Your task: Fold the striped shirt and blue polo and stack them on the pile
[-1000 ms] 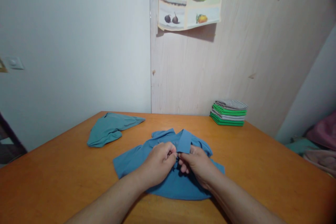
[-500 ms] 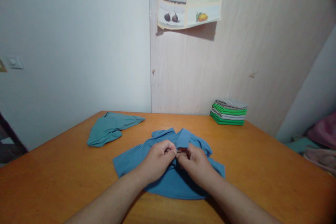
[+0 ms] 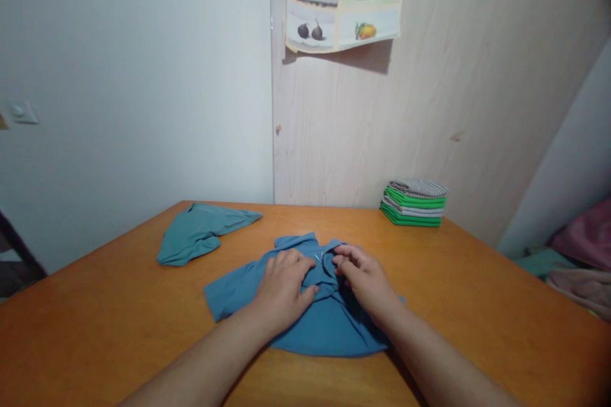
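— Both on it? We see the left hand point(image 3: 285, 285) flat, fingers spread, pressing the blue shirt point(image 3: 305, 318) mid-table point(image 3: 477, 305).
— Yep; right hand point(image 3: 363, 278) curled, pinching fabric nr the collar.

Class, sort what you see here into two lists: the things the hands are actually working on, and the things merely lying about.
In hand:
- blue shirt, spread on the table
- left hand, resting on it
- right hand, fingers at its collar

Lying about:
- teal garment, crumpled at the far left
- stack of folded clothes, far right
- fruit poster on the wall
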The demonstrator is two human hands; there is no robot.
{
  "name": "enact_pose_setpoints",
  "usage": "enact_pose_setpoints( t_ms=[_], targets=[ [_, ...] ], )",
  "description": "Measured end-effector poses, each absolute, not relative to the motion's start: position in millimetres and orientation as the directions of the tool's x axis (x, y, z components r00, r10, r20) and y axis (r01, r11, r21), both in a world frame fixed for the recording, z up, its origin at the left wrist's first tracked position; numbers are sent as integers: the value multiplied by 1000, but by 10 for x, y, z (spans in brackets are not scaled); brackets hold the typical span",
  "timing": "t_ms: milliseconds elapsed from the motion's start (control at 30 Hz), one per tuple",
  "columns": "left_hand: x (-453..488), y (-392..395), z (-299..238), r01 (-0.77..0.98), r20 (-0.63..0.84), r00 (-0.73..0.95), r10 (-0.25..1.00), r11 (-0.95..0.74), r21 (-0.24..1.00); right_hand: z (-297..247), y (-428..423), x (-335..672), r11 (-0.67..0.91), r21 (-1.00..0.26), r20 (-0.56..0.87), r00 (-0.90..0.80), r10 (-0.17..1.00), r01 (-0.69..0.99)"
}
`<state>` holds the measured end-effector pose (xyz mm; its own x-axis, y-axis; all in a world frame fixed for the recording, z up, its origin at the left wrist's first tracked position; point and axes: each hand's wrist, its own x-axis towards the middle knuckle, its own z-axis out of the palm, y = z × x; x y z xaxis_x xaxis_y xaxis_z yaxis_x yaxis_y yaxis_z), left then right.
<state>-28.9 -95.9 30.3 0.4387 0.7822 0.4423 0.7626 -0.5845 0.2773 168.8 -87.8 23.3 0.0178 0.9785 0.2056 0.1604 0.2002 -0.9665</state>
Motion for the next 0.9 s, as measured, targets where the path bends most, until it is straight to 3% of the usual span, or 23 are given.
enact_pose_setpoints(
  t_ms=[100,200,300,400,500,733,800,900],
  targets=[
    [-316,-900,273,783,443,415,795,-560,270,204,-853,1735,276,-882,311,30,950,381],
    [-312,-896,294,781,462,392,796,-553,290,184,-854,1775,297,-712,374,-14,927,637],
    [-296,-925,347,762,506,375,776,-570,309,181,-856,1818,287,-567,396,-51,917,772],
    [-311,-920,388,776,555,317,769,-547,314,179,-833,1864,295,-548,408,-57,911,783],
    [-397,-834,399,830,574,206,792,-453,327,178,-806,1894,323,-612,420,-48,906,722],
    [-666,-643,424,926,502,-11,865,-181,331,158,-830,1803,390,-703,438,-70,896,595],
    [-632,-699,457,926,587,23,809,-239,292,136,-843,1758,392,-703,419,-100,902,594],
    [-475,-850,497,827,689,175,704,-484,284,111,-857,1708,414,-685,401,-165,901,600]
  ],
)
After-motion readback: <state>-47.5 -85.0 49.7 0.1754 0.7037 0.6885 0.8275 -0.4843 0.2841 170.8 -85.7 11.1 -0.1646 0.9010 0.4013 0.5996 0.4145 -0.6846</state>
